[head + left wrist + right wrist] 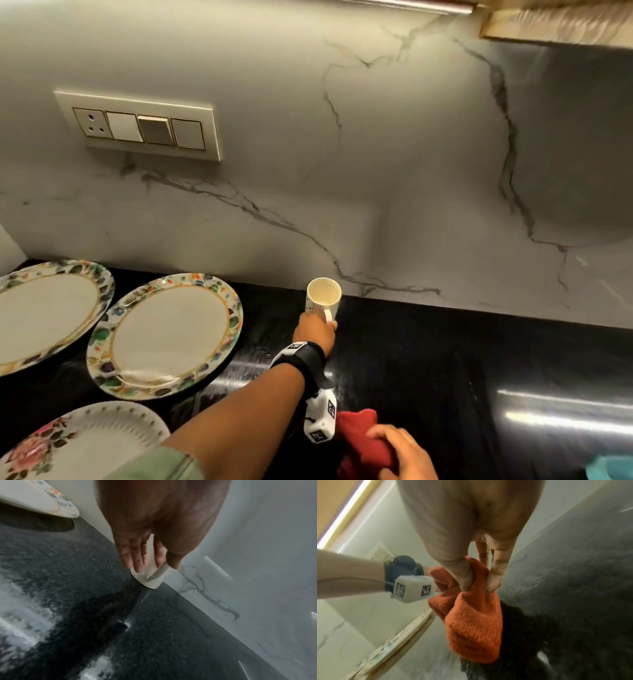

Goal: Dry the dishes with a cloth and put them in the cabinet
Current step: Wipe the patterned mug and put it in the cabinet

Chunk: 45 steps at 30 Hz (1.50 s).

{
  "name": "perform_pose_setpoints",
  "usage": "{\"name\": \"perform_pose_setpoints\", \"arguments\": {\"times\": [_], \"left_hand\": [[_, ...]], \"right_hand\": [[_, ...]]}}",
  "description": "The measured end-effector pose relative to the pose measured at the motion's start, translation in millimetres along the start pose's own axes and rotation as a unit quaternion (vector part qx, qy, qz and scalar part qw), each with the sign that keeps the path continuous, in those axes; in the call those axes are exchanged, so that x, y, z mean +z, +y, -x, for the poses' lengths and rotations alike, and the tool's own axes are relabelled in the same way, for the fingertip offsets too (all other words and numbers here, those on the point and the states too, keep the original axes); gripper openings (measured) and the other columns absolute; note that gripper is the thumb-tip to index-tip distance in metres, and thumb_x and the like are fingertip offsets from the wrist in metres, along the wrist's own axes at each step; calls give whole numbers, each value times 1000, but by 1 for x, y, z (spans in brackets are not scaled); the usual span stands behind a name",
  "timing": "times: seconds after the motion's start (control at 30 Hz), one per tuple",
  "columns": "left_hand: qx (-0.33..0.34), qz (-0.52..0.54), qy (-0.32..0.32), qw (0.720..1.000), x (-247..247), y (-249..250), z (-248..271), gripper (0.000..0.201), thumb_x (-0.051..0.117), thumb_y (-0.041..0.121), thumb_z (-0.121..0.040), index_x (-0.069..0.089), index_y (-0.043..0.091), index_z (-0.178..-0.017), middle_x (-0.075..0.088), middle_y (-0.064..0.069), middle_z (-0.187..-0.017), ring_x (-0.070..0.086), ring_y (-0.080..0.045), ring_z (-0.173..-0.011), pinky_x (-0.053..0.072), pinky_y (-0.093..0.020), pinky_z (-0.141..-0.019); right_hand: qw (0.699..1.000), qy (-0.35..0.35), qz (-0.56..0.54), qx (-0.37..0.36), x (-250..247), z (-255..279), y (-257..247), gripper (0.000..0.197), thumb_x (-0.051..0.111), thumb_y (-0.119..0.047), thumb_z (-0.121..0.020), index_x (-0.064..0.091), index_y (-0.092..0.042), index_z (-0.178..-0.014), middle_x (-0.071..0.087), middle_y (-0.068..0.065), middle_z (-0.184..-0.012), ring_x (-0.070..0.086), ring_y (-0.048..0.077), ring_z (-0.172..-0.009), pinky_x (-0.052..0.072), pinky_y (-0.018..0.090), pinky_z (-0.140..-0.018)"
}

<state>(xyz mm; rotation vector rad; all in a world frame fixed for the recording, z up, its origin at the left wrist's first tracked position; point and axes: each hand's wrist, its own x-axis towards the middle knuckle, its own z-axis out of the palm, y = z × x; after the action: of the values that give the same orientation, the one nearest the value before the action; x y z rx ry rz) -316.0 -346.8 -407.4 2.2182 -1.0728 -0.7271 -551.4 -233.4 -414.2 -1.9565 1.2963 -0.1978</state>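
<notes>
My left hand (317, 331) holds the handle of a glossy white mug (323, 296) standing upright on the black speckled counter (445, 359) against the veined marble backsplash (376, 171) — thumb on the handle, fingers lying along the side. My right hand (404, 452) pinches a bunched red ribbed cloth (471, 615). Round floral-rimmed plates (164, 337) lie to the left.

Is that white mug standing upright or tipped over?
Upright: the mug stands on the black counter, its mouth facing up, with the left hand at its handle.
</notes>
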Motion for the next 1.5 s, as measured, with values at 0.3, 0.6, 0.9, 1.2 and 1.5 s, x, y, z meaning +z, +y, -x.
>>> {"name": "perform_pose_setpoints", "arguments": {"times": [0.3,0.6,0.9,1.2,1.5], "left_hand": [[125,51,68,989,-20,-38,6,26,45,26,-98,59,7,-108,50,-9,-119,57,-26,-100,45,-31,-89],[321,114,70,938,-101,-55,77,22,44,37,-91,57,22,-80,71,12,-84,63,-2,-68,46,-19,-54],[318,149,64,934,-175,-51,129,21,45,13,-80,51,24,-62,55,6,-61,48,-4,-57,37,-15,-53],[303,173,-93,932,-229,-48,169,19,50,16,-96,63,10,-82,61,7,-70,58,-5,-63,47,-21,-61],[238,301,-310,870,-282,-69,193,58,44,51,-90,53,1,-119,64,-6,-126,61,-18,-116,52,-25,-87]], "right_hand": [[982,163,-82,54,-18,-15,6,78,81,-3,-64,54,-72,-87,57,-5,-97,61,1,-86,37,7,-76],[972,159,-103,-140,-43,-62,-117,49,58,9,-76,67,-19,-115,63,-5,-113,57,6,-106,31,-3,-89],[962,-167,-135,-169,-52,-31,-187,52,43,16,-83,68,-14,-118,72,-1,-110,65,11,-106,48,31,-100],[928,-308,-115,-175,-25,0,-231,28,51,0,-92,67,-6,-114,71,13,-111,68,28,-103,52,48,-95],[792,-362,-472,-135,-2,31,-240,33,56,0,-88,72,-16,-112,73,7,-108,69,18,-100,56,31,-86]]}}
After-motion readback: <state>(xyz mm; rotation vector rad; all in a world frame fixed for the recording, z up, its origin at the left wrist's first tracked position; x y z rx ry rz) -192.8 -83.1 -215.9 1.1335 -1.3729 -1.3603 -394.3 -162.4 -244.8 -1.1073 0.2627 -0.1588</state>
